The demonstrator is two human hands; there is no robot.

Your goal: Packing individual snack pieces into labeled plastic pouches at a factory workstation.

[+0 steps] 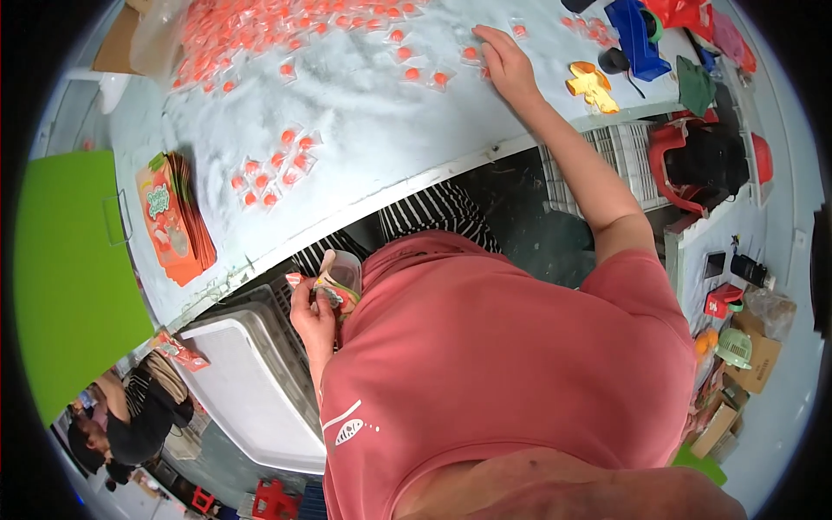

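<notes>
Low at the table's near edge, my left hand (314, 319) is closed on a printed red, green and white pouch (338, 293). A clear plastic cup (348, 267) sits against the pouch, close to my shirt. My right hand (507, 68) lies on the far part of the table with its fingers stretched out. Beside its fingertips is a red candy in a clear wrapper (471, 55); whether they touch is hard to see. A large spread of wrapped red candies (251, 39) covers the back left, and a smaller group (277, 160) lies nearer to me.
A stack of printed red pouches (173, 217) stands at the table's left, by a green board (74, 269). White trays (251, 390) are stacked below. At back right are a blue tape dispenser (637, 39) and a yellow item (592, 87). A person (134, 416) works at lower left.
</notes>
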